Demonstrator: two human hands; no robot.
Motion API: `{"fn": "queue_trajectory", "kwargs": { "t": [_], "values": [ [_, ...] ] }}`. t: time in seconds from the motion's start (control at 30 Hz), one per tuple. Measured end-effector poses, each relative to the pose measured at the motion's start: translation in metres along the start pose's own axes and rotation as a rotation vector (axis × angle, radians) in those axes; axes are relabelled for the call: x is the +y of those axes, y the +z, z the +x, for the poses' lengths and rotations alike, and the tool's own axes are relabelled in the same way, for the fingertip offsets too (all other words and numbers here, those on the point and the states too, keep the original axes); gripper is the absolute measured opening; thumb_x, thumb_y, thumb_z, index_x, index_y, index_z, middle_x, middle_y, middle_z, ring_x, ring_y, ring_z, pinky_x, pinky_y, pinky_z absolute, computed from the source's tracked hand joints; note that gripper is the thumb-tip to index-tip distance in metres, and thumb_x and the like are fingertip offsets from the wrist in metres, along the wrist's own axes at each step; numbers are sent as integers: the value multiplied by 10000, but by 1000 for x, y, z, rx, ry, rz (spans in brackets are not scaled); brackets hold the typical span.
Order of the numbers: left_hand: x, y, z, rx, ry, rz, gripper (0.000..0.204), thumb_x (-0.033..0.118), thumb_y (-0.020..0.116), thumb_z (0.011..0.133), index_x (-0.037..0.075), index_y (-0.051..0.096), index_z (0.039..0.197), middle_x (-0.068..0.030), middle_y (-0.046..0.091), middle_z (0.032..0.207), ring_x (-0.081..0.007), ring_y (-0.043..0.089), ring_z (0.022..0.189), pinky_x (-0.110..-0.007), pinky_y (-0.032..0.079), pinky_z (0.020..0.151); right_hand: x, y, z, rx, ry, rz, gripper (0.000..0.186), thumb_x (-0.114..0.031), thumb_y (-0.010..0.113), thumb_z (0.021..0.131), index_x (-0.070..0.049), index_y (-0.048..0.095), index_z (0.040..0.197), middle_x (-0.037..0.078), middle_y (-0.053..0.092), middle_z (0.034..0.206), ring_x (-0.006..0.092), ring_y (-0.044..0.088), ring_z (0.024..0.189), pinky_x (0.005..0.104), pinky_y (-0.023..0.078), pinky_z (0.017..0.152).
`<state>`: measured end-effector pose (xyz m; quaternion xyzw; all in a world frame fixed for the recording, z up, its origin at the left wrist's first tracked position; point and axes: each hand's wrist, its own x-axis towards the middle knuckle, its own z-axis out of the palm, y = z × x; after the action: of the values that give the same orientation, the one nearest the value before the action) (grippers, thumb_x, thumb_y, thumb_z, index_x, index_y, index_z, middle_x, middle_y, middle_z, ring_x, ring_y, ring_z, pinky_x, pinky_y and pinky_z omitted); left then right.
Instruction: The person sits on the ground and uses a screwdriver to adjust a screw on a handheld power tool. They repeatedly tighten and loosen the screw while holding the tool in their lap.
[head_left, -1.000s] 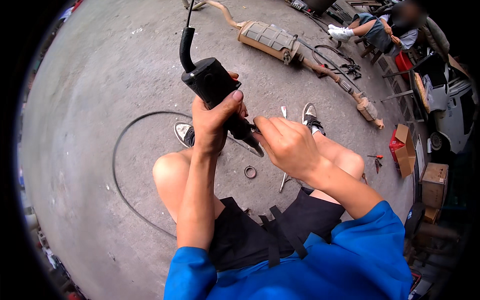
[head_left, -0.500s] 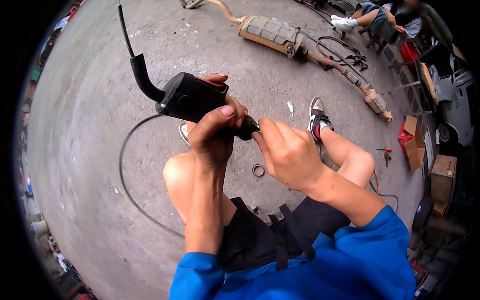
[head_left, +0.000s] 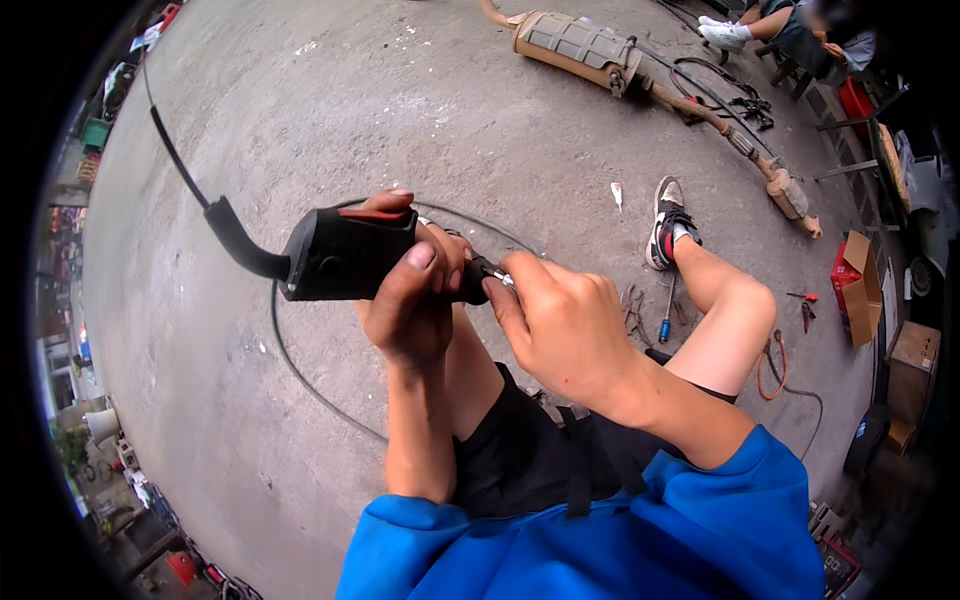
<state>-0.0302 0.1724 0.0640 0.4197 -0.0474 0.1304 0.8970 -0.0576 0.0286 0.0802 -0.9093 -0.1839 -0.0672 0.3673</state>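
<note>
Since half a second ago, the black plastic power tool (head_left: 345, 258) has been swung nearer to level, its black rubber cord sleeve (head_left: 240, 243) carried left and nearer. It is held above a rough grey concrete floor (head_left: 190, 340), its body clamped in the left hand (head_left: 410, 315); at its nose, a small silvery metal piece (head_left: 502, 279) is pinched by the right hand (head_left: 572, 330). At far right, a rusty brown exhaust assembly (head_left: 575, 52) is laid near a seated person (head_left: 772, 26). Some floor is blocked from sight by both hands. One blue-handled screwdriver (head_left: 665, 330), one white pointed tube (head_left: 616, 192) and one open brown cardboard box (head_left: 864, 302) are counted.
</note>
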Motion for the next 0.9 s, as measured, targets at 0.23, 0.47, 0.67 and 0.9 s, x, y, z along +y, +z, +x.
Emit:
{"fn": "queue_trajectory", "kwargs": {
  "t": [0.23, 0.47, 0.67, 0.9],
  "values": [
    [11, -28, -67, 162, 158, 15, 513, 86, 564, 838, -25, 396, 1310, -49, 435, 614, -164, 474, 542, -392, 487, 673, -29, 4, -33, -14, -39, 94, 147, -153, 631, 917, -27, 574, 867, 116, 630, 683, 280, 651, 566, 360, 499, 492],
    [5, -31, -71, 126, 181, -24, 462, 141, 491, 927, 59, 407, 1374, -4, 413, 670, -132, 457, 623, -379, 437, 730, -4, 89, -24, 302, 384, 626, 195, -165, 528, 1009, 6, 610, 1053, 157, 695, 819, 316, 689, 717, 361, 520, 633],
    [6, -23, -69, -55, 217, -371, 682, 263, 606, 928, 58, 267, 1484, -23, 523, 696, -168, 554, 653, -403, 461, 780, -17, 79, -26, 392, 236, 924, 241, -169, 419, 1057, 35, 547, 1045, 110, 654, 769, 149, 647, 685, 281, 515, 626],
    [3, -32, -58, -210, -23, -695, 547, 396, 600, 943, 45, 482, 1345, -89, 529, 1151, -271, 491, 1086, -399, 422, 890, -14, 58, -29, 244, 294, 1080, 280, -216, 396, 1068, 33, 522, 1078, 76, 627, 803, 137, 646, 737, 262, 512, 703]
  ]
}}
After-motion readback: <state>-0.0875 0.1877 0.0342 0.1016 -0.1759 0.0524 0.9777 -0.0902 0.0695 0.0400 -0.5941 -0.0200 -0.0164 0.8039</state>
